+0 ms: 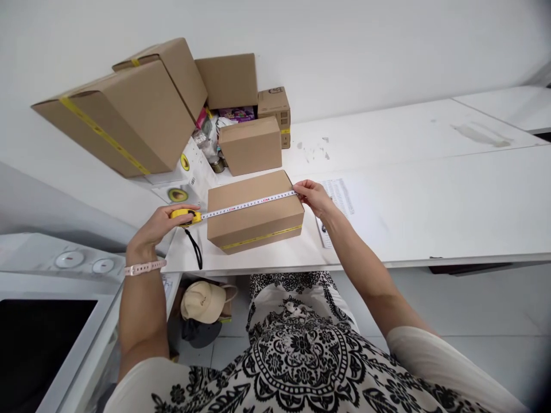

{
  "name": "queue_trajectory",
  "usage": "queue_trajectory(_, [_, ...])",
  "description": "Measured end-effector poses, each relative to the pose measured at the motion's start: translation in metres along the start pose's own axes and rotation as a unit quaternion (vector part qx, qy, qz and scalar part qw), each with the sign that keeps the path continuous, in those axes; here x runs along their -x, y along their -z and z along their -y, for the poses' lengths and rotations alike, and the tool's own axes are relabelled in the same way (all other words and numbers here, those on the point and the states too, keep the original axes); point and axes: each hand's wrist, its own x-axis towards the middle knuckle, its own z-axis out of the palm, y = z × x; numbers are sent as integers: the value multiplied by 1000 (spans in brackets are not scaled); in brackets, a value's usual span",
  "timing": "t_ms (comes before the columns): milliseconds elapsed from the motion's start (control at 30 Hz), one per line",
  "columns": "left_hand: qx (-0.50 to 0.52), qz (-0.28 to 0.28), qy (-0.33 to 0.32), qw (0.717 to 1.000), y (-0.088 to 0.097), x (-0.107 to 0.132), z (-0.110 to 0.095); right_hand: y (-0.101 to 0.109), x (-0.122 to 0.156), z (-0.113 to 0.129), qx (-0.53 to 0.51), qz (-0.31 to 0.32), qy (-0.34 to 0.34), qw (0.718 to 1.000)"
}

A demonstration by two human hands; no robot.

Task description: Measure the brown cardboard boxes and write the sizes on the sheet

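A brown cardboard box (253, 223) with yellow tape along its near side lies on the white table. My left hand (161, 225) is closed around the yellow case of a tape measure (186, 217), just off the box's left end, and a black wrist strap dangles from it. The white blade stretches lengthwise across the box top. At the right end, my right hand (313, 195) pinches the blade's tip against the box edge. A printed sheet of paper (340, 198) lies beside and partly under my right hand and forearm.
Large taped boxes (129, 115) are stacked at the back left on a white carton with avocado pictures (189, 178). Behind the measured box stand a smaller box (252, 146) and assorted packets. A white appliance (64, 261) is at left; caps (203, 301) sit below the table.
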Motion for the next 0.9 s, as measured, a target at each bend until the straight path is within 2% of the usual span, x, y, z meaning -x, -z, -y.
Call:
queue_trajectory(267, [-29, 62, -46, 997, 6, -14, 1, -11, 7, -10, 49, -28, 11, 998])
queue_trajectory(467, [-2, 112, -49, 993, 8, -17, 4, -11, 10, -8, 96, -45, 10, 994])
queue_trajectory(733, [19, 124, -50, 991, 8, -20, 10, -13, 11, -5, 100, -51, 4, 994])
queue_trajectory(900, [-6, 148, -50, 988, 10, -21, 2, -12, 15, 2, 134, -44, 12, 990])
